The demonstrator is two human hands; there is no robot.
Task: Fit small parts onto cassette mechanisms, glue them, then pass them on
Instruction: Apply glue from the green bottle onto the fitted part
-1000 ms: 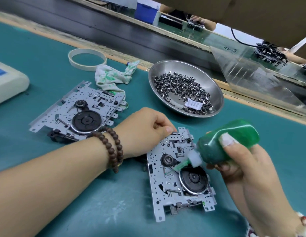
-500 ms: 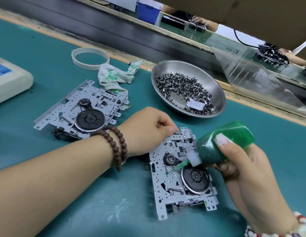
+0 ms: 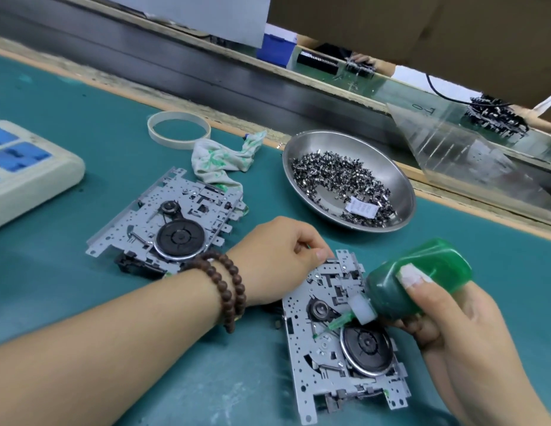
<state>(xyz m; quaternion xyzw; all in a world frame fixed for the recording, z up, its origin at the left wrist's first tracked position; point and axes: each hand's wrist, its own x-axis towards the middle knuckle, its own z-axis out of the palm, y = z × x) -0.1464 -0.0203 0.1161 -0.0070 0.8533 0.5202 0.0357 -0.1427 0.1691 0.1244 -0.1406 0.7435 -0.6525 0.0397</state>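
From my seat the picture is bright and evenly lit from overhead. Shadows are soft and short: a faint one sits under the steel dish [image 3: 391, 167], another beside the near cassette mechanism [image 3: 329, 348] on the bench [image 3: 83, 287]. I see glare on the dish's inner wall and on the clear plastic sheet [image 3: 458, 142]. The wide lens bows the far bench edge. My forearm at the lower left looks soft, and the far background is slightly smeared.
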